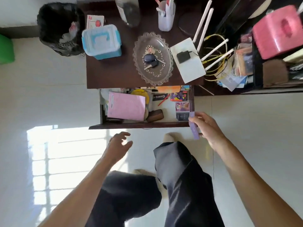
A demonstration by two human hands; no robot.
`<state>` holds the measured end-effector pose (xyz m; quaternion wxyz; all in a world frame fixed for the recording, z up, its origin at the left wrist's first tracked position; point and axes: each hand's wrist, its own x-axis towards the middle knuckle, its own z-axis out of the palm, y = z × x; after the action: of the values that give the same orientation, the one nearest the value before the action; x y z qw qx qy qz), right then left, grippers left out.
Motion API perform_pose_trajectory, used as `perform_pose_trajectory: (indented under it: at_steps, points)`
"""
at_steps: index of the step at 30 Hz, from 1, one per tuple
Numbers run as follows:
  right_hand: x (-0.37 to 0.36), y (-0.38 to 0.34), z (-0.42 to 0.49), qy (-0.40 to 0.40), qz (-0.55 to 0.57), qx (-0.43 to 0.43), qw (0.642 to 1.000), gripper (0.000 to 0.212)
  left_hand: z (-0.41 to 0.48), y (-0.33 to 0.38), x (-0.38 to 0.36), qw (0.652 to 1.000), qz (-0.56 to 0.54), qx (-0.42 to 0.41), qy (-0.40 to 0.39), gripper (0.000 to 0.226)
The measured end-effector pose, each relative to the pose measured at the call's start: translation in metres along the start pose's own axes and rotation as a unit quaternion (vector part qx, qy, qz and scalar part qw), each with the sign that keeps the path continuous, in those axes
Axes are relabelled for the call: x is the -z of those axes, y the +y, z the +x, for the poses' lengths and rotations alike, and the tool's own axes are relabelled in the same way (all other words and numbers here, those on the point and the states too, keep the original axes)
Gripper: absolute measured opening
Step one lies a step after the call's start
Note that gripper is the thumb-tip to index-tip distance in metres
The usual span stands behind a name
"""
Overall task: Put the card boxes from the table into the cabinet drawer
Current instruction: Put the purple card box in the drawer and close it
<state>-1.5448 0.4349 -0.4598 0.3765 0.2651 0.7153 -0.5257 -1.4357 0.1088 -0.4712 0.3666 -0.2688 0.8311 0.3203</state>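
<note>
Holding purple card box (193, 126) in right hand (207, 126) at open drawer (141, 125) front-right corner; left hand (118, 145) empty, fingers spread.

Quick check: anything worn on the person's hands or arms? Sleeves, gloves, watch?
Nothing visible. The left hand and right hand are bare, no gloves, and both forearms are bare down to the frame edge, with no sleeves, watch or bands in view. Rings: too blurred to tell.
</note>
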Motion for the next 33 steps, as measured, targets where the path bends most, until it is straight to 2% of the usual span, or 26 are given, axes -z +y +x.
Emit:
perform_pose_trajectory:
  at_steps: [3,5,7,12,15,18,23,30,33]
  points:
    - [-0.017,0.029,0.057,0.009,-0.041,0.065,0.997,0.024,0.066,-0.017,-0.032,0.988,0.081,-0.102,0.081,0.04]
    - [-0.025,0.044,0.091,0.016,-0.062,0.112,0.992,0.021,0.101,-0.027,-0.046,0.978,0.078,-0.155,0.117,0.033]
    - [-0.033,0.055,0.122,0.028,-0.101,0.146,0.984,0.028,0.125,-0.037,-0.057,0.967,0.082,-0.196,0.142,0.03]
    - [-0.045,0.082,0.187,0.048,-0.25,0.223,0.941,0.035,0.148,-0.061,-0.078,0.902,0.206,-0.294,0.241,0.043]
    - [-0.049,0.095,0.212,0.054,-0.362,0.222,0.904,0.044,0.152,-0.066,-0.084,0.876,0.241,-0.301,0.29,0.049]
    - [-0.052,0.099,0.22,0.056,-0.428,0.211,0.877,0.05,0.153,-0.066,-0.087,0.862,0.259,-0.305,0.31,0.051]
    - [-0.056,0.101,0.218,0.07,-0.513,0.206,0.83,0.041,0.15,-0.067,-0.087,0.854,0.253,-0.308,0.335,0.054]
    - [-0.063,0.1,0.216,0.08,-0.559,0.199,0.801,0.043,0.155,-0.073,-0.09,0.855,0.22,-0.32,0.343,0.055]
    - [-0.067,0.102,0.218,0.073,-0.586,0.2,0.782,0.033,0.157,-0.073,-0.089,0.849,0.219,-0.325,0.355,0.055]
